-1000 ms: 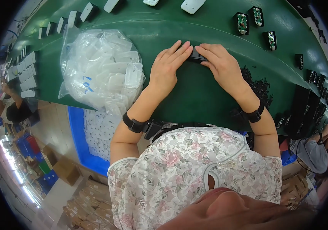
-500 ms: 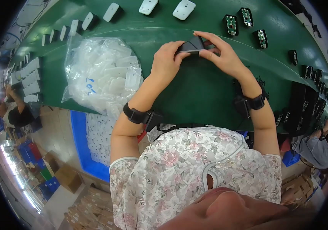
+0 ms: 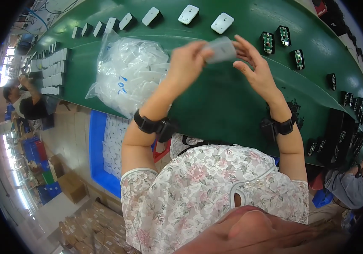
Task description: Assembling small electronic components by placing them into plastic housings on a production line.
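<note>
My left hand (image 3: 186, 63) grips a pale rectangular casing (image 3: 221, 50) by its left end, above the green table (image 3: 215, 101). Motion smears both the casing and my fingers. At the casing's right edge is my right hand (image 3: 255, 70), its fingers spread and its thumb apart; whether the fingertips touch the casing I cannot tell. A clear plastic bag (image 3: 126, 76) full of white plates lies beside my left forearm. Beyond my hands, white-topped casings (image 3: 222, 23) stand in a curved row. Toward the right are black casings (image 3: 268, 42) with green circuit boards inside.
Small black parts (image 3: 293, 114) lie by my right wrist, near a black box (image 3: 338, 133). More white casings (image 3: 54, 70) are grouped at the left. Below the table's edge sits a blue bin (image 3: 98, 156) of white pieces. Other people (image 3: 26, 101) work at both sides.
The casing has turned from showing a dark side to showing its pale face. My right hand's fingers have spread from their grip on it. The whole view has shifted, moving the table's things rightward.
</note>
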